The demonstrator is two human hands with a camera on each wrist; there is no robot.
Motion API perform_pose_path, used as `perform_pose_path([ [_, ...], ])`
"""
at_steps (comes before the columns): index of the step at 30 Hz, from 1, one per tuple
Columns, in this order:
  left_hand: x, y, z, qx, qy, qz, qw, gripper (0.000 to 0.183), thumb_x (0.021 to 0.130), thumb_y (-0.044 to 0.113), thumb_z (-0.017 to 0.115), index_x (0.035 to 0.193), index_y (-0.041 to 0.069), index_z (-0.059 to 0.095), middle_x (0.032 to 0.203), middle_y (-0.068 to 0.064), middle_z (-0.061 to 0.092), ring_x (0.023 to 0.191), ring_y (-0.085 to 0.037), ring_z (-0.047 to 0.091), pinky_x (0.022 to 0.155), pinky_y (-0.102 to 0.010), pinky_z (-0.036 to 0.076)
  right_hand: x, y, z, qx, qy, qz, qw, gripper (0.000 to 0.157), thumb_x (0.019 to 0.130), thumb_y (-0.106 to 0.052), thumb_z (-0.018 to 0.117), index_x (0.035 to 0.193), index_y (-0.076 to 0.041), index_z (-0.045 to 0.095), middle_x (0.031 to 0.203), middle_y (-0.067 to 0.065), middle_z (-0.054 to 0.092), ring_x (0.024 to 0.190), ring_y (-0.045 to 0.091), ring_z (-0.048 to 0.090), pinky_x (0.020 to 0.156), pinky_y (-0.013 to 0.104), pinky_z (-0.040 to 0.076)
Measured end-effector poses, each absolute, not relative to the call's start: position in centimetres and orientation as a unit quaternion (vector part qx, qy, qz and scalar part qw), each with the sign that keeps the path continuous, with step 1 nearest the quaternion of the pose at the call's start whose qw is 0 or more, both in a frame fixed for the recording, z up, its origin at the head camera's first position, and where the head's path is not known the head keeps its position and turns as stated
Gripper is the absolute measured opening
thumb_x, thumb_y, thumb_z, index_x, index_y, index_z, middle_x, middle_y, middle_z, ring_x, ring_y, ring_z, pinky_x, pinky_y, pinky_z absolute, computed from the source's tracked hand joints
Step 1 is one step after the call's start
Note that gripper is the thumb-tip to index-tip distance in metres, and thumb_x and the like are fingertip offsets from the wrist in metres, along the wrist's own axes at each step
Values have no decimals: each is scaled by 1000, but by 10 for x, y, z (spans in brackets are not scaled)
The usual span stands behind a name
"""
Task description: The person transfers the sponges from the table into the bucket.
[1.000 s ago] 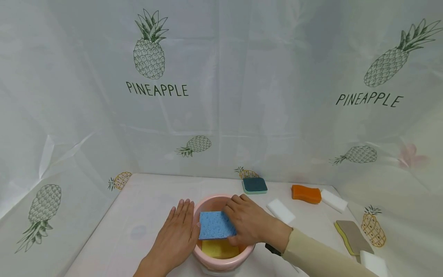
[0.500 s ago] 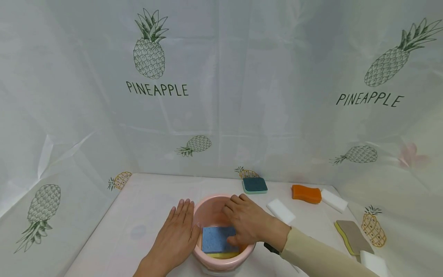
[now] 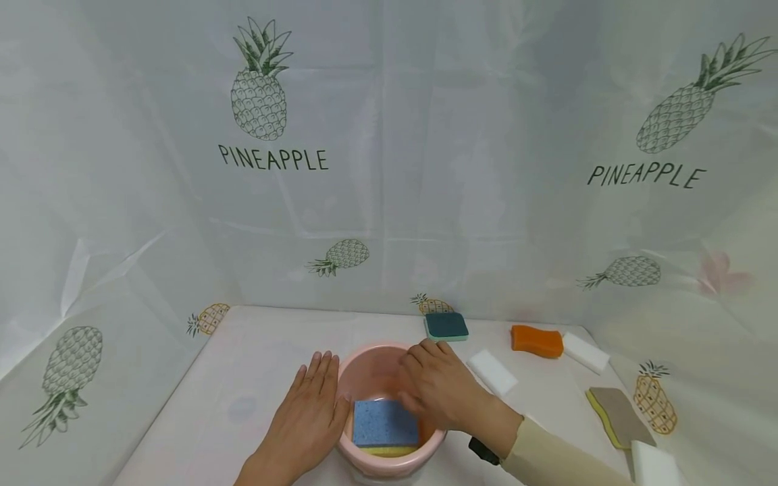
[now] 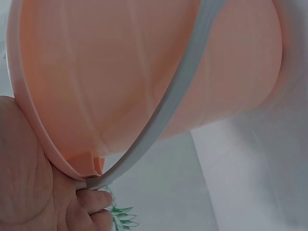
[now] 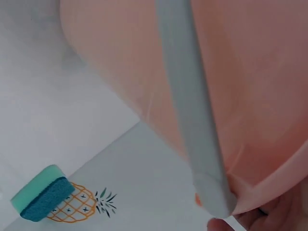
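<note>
A pink bucket [image 3: 381,464] stands on the table before me, its grey handle [image 4: 159,113] hanging down the side. Inside it, a blue sponge [image 3: 379,422] lies flat on a yellow sponge [image 3: 389,450], of which only the near edge shows. My left hand [image 3: 306,412] rests against the bucket's left rim with its fingers straight and pointing away from me. Over the right rim is my right hand [image 3: 446,388], fingers loosely bent, thumb blurred inside the bucket above the blue sponge. Nothing shows between its thumb and fingers.
Behind the bucket lies a dark teal sponge [image 3: 446,325]. To the right are a white sponge [image 3: 492,371], an orange sponge [image 3: 537,341], another white block [image 3: 585,353], a grey-and-yellow sponge [image 3: 620,417] and a white piece [image 3: 655,464]. A pineapple-printed sheet [image 3: 474,155] rises behind the table.
My right hand has let go of the blue sponge, which dropped onto the yellow one inside the bucket. The hand has since shifted slightly right. My left hand has stayed on the rim.
</note>
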State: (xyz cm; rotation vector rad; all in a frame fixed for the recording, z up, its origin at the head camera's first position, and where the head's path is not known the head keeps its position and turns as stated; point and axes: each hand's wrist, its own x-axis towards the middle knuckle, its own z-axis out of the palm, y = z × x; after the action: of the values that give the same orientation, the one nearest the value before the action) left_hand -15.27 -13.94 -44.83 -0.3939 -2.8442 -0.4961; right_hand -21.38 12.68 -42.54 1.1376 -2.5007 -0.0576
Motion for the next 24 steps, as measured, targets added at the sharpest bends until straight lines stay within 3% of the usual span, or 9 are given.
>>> perform_pose_path([
  [9,-152,-138,-447,-131,-970,-176,104,64,110,34,51,158,-6,41,165,-24,40,158,-40,31,128,-59,28,-217,150,-431,343,-898,16,276,34,96,-41,72,116,-13,69,110,0,68,103,21,55,84,36,46],
  [20,-152,-138,-449,-132,-969,-180,102,64,110,34,50,159,-6,41,166,-24,39,158,-40,31,128,-59,27,-226,218,-444,268,-912,14,309,46,95,-45,70,117,-5,69,110,10,70,104,32,60,93,51,51],
  [24,-152,-138,-449,-132,-970,-179,102,64,110,34,50,159,-6,40,166,-24,39,158,-40,30,128,-59,27,-226,250,-452,242,-909,-1,340,59,108,-55,47,116,0,68,107,16,69,99,38,60,86,51,50],
])
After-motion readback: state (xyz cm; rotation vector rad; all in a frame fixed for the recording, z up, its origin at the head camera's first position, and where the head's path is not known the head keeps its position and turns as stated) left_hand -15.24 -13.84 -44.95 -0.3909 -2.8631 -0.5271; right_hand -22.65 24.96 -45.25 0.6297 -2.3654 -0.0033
